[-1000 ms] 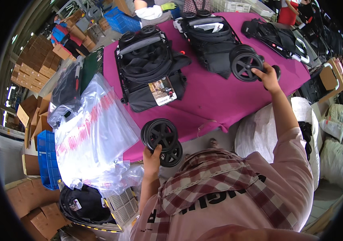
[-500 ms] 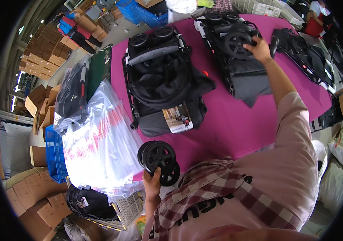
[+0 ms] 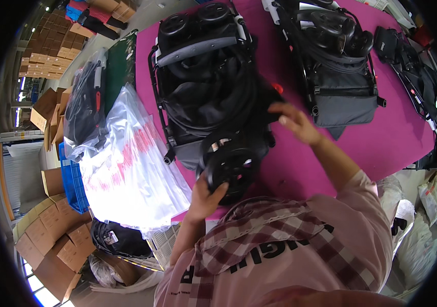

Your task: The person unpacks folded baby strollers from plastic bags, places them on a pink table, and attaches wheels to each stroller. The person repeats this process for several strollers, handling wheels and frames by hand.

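Note:
My left hand point(image 3: 205, 200) grips a set of black stroller wheels point(image 3: 235, 166), blurred by motion, over the near end of a folded black stroller point(image 3: 203, 97). These wheels cover the printed card at that end. With its fingers apart, my right hand point(image 3: 299, 124) is beside the stroller's right edge and appears to hold nothing. Two wheels point(image 3: 174, 24) show at the stroller's far end, behind a grey padded bar point(image 3: 198, 51). Farther right lies a second folded stroller point(image 3: 343, 105), with loose-looking black wheels point(image 3: 333, 31) on top.
A magenta cloth point(image 3: 387, 138) covers the table. Clear plastic bags point(image 3: 131, 174) lie along its left side, next to a bagged black item point(image 3: 85, 107). Another folded frame point(image 3: 412, 77) is at the right edge. Cartons point(image 3: 55, 240) and a blue crate point(image 3: 75, 184) stand left.
My left hand has carried the wheels up and right onto the stroller's near end. My right hand has left the wheels on the right stroller and come nearer and left. The view has shifted.

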A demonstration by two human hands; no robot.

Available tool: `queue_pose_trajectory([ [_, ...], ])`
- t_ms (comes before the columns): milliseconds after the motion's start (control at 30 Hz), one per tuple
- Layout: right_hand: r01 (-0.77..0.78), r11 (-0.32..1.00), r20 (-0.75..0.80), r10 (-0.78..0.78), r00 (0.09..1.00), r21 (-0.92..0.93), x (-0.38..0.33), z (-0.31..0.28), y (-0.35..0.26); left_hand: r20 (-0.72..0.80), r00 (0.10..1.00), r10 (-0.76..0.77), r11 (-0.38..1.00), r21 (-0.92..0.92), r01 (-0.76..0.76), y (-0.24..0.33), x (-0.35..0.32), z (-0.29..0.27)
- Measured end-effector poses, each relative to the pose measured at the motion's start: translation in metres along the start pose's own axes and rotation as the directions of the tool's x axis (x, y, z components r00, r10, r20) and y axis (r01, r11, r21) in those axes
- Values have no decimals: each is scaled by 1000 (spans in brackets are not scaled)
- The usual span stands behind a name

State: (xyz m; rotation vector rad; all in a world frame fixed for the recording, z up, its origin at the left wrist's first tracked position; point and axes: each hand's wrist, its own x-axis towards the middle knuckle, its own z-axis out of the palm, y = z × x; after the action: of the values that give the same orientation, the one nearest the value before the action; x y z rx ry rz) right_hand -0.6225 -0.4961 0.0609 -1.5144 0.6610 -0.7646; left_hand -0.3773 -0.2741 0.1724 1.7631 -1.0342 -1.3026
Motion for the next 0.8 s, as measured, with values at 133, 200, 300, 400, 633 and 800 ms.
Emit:
queue_pose_trajectory([
  [133, -304, 935, 302, 241, 922, 184, -22, 46, -44, 155, 970, 188, 982, -52, -182, -17, 18, 2],
  [200, -336, 941, 274, 317, 908, 26, -29, 48, -43, 224, 957, 182, 976, -156, -149, -23, 24, -1],
  [300, -348, 929, 131, 332, 934, 125, -50, 75, -56, 328, 917, 228, 965, -204, -167, -28, 25, -18],
  [400, -414, 864, 92, 405, 910, 285, -53, 93, -47, 348, 860, 373, 928, -156, -340, -32, 29, -32],
  [633, -419, 907, 40, 421, 906, -46, -15, 93, -57, 224, 927, 301, 951, 5, -310, -42, 34, -95],
  [800, -380, 924, -363, 339, 868, -45, 59, 75, -71, -272, 898, 346, 916, -111, -386, -26, 71, -151],
])
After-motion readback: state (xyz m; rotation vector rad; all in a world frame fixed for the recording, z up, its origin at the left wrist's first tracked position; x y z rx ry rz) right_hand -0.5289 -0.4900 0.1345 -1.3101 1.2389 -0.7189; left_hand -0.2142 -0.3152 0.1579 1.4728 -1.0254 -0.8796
